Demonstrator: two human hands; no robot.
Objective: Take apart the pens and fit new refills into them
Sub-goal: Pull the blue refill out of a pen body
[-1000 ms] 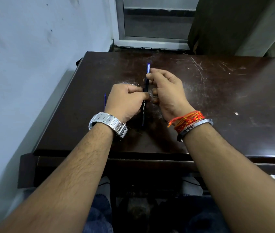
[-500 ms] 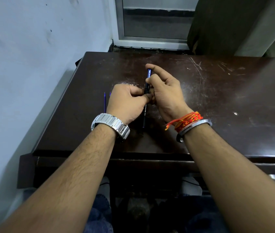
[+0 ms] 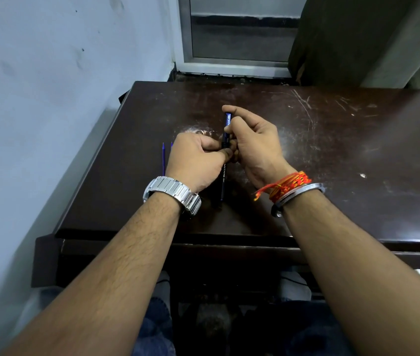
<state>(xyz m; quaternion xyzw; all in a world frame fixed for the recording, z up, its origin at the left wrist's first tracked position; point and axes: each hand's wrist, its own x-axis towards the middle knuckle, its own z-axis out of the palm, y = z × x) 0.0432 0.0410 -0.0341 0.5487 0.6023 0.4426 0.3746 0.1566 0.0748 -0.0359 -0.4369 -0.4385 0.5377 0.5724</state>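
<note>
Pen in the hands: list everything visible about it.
The pen is slim and dark, plastic by its look, with pale lettering on the barrel and a blue far end. It points away from the person over the table. The left hand grips its middle; the right hand pinches the upper part.

One pen [image 3: 223, 182], two blue refills [image 3: 163, 160], one counter [image 3: 332, 150]. Two hands: a left hand [image 3: 196, 160] and a right hand [image 3: 255, 147]. On the wrists, one metal watch [image 3: 171, 192], one steel bangle [image 3: 298, 194], one orange thread band [image 3: 287, 185].
</note>
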